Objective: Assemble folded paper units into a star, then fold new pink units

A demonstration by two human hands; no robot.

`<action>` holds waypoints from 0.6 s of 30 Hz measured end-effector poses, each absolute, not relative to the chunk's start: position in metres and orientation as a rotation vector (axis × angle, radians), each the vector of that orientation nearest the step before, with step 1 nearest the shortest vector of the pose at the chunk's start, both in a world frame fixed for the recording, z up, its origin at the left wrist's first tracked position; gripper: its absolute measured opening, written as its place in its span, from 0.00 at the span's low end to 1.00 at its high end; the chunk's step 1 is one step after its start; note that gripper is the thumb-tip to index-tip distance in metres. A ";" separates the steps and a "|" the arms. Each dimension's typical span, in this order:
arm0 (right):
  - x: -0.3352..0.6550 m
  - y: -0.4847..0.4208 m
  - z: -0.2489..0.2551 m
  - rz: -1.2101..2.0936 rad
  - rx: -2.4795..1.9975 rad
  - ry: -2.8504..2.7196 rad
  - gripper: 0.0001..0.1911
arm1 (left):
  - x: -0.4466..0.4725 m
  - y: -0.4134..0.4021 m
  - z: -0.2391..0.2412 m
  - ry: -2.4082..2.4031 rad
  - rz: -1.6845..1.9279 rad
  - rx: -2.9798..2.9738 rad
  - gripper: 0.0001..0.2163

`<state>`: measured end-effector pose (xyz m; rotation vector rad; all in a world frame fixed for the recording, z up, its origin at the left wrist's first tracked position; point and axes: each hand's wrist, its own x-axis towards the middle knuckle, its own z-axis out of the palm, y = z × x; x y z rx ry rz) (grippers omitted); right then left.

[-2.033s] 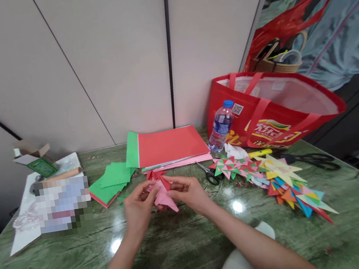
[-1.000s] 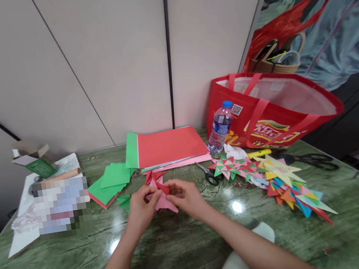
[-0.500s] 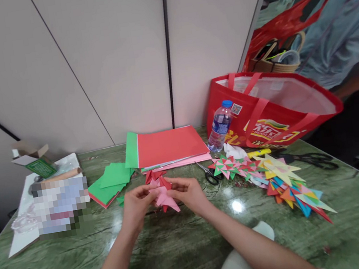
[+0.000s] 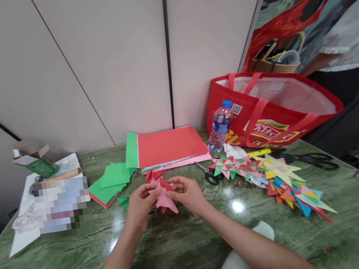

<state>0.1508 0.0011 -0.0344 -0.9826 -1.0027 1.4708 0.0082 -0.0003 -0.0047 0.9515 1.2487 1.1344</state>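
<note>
Two bare forearms reach in over the near side of the green surface (image 4: 172,263). Near the middle, the left hand (image 4: 141,204) pinches a pink and red folded paper (image 4: 163,196) from one side while the right hand (image 4: 189,195) grasps it from the other, thumbs and fingers closed on it; from here I can't make out whether it touches the surface below. Over on the right lies a cluster of pointed paper pieces (image 4: 296,193) in many colours. On the left, beads (image 4: 24,222) rest on a white board (image 4: 24,240). Just beyond the hands are green paper squares (image 4: 116,174) to the left and small scissors (image 4: 211,177) to the right. Farther back is a stack of coloured sheets (image 4: 171,145), red on top. To its right, a water bottle (image 4: 220,128) stands in front of a red shopping bag (image 4: 270,115). Past the bag, at the far right, somebody in a white top (image 4: 355,36) stands near a basket (image 4: 284,65).
</note>
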 end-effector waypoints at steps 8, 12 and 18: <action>0.150 0.000 -0.032 1.486 -0.971 -0.955 0.16 | 0.015 -0.004 -0.011 1.221 1.059 1.069 0.12; 0.148 -0.001 -0.034 1.525 -0.979 -0.990 0.15 | 0.013 -0.004 -0.012 1.219 1.072 1.147 0.10; 0.147 -0.004 -0.033 1.663 -0.945 -1.036 0.16 | 0.009 -0.003 -0.006 1.192 0.984 1.284 0.11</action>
